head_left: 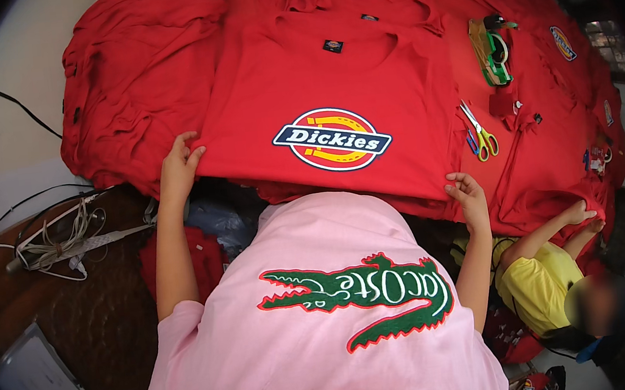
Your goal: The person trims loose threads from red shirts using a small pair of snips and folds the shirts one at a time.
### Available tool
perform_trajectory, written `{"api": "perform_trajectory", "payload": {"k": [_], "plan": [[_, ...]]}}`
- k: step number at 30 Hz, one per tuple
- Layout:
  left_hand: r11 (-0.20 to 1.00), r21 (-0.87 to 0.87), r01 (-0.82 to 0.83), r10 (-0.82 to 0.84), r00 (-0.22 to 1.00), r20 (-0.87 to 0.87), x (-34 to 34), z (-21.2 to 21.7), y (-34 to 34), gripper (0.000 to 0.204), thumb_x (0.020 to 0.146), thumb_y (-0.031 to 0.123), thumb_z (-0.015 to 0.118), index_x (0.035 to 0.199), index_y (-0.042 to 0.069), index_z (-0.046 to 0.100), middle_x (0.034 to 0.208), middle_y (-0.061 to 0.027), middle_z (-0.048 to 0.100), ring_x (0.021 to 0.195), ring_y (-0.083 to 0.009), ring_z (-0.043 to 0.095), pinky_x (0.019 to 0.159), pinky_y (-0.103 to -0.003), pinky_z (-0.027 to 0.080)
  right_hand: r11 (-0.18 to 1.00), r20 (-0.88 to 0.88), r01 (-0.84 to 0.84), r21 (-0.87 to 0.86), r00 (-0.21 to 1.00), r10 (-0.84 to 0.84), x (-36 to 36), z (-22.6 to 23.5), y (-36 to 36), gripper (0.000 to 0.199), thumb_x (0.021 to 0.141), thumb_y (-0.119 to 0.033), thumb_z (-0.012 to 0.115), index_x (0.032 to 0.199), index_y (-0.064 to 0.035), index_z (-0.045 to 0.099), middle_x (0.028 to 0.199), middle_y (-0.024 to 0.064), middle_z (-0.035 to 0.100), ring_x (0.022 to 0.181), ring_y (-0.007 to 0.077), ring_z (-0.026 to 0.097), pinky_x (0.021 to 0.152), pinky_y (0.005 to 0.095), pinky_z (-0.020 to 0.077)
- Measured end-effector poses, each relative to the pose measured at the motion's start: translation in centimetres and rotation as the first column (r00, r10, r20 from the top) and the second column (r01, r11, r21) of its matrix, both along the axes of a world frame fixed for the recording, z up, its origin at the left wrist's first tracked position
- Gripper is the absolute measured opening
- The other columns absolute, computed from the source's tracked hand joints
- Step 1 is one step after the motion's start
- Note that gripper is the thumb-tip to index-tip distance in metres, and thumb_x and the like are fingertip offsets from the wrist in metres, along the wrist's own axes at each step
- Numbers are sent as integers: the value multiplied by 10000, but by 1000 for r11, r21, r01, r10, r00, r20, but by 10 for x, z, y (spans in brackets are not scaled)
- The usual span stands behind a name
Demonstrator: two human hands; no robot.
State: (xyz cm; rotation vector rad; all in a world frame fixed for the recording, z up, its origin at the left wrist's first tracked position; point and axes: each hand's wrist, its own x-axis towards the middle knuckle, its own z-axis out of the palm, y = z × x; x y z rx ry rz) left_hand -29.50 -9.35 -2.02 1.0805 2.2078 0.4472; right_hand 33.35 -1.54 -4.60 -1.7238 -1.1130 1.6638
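Observation:
A red T-shirt [242,103] with an oval printed badge on its chest lies spread in front of me, its neckline toward the far side. My left hand [181,165] pinches its near edge at the left, thumb and fingers closed on the cloth. At the near right corner, my right hand [468,196] is also closed on the edge between thumb and fingertips. The shirt's near edge hangs slightly over the table edge, just above my pink top. Under it lie more red shirts, mostly hidden.
Rumpled red garments [140,76] are heaped at the left. To the right are yellow-handled scissors [482,135] and a green tape dispenser [494,54]. A co-worker in yellow [543,285] handles red cloth at far right. Cables and a power strip [78,246] lie at lower left.

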Motion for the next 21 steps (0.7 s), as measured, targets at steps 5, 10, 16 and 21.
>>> {"api": "perform_trajectory", "payload": {"k": [5, 10, 16, 21], "plan": [[936, 184, 301, -166, 835, -524, 26, -30, 37, 507, 854, 102, 750, 1334, 110, 589, 1205, -147, 649, 1125, -366, 637, 982, -494, 491, 967, 239, -69, 244, 971, 9, -9, -28, 44, 139, 942, -49, 734, 1074, -19, 706, 872, -38, 618, 788, 50, 584, 728, 198, 483], [847, 429, 312, -357, 934, 25, 115, -36, 143, 283, 902, 138, 731, 1169, 47, 701, 1105, -152, 688, 1125, -313, 653, 1010, -405, 488, 906, 137, 111, 408, 974, -181, -66, -26, 152, 277, 1021, -255, 675, 1103, 5, 724, 941, 42, 730, 817, 98, 665, 718, 240, 519], [957, 290, -11, -249, 482, 840, 238, -61, 276, 338, 986, 289, 713, 1200, 27, 701, 1189, -85, 713, 1086, -174, 661, 987, -310, 507, 959, 58, 267, -99, 963, -262, -125, -30, 257, 578, 1005, -489, 625, 1228, 42, 676, 1109, 145, 741, 925, 215, 717, 778, 337, 563], [991, -121, -62, 133, 259, 957, 280, -48, 333, 312, 991, 292, 721, 1192, 60, 666, 1092, -70, 685, 1004, -134, 643, 931, -305, 541, 860, -477, 104, -500, 796, -373, -157, -14, 266, 515, 1003, -407, 655, 1307, 9, 634, 1263, 150, 711, 1112, 265, 693, 968, 423, 565]]}}
